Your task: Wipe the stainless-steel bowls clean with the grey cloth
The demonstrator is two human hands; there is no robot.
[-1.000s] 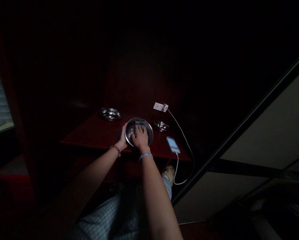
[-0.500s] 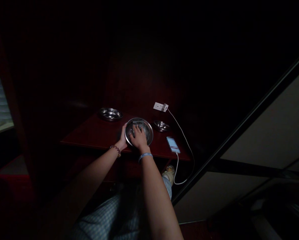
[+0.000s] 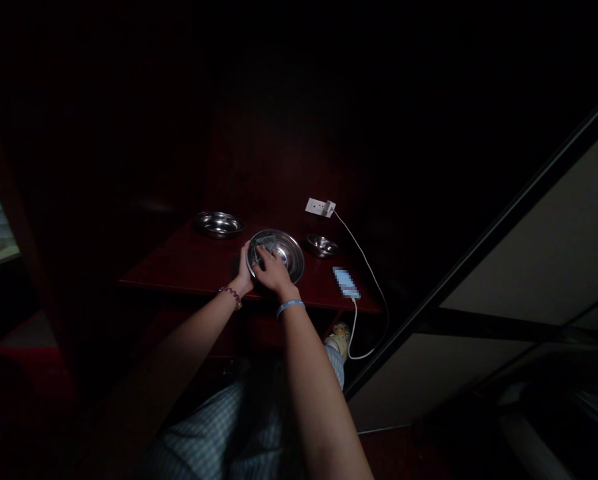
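A round stainless steel bowl (image 3: 293, 252) is tilted toward me over the front part of the dark red shelf. My left hand (image 3: 243, 268), with a beaded bracelet at the wrist, grips the bowl's left side, fingers partly hidden behind it. Inside the bowl, my right hand (image 3: 273, 270), wearing a blue wristband, presses a greyish cloth (image 3: 265, 241) against the upper left inner wall. Its fingers are bent over the cloth, and part of the cloth is covered by them.
A larger steel bowl (image 3: 219, 225) rests on the shelf (image 3: 179, 267) at the left, and a smaller one (image 3: 321, 246) at the right. Near the front right lies a blurred-out phone (image 3: 346, 283). Its white cable (image 3: 361, 257) runs to a wall socket (image 3: 317, 207). A shoe (image 3: 339, 337) shows below.
My right hand and the cloth have slid left along the bowl's inside, baring more of its right inner wall. My left hand keeps its grip. The view has shifted slightly.
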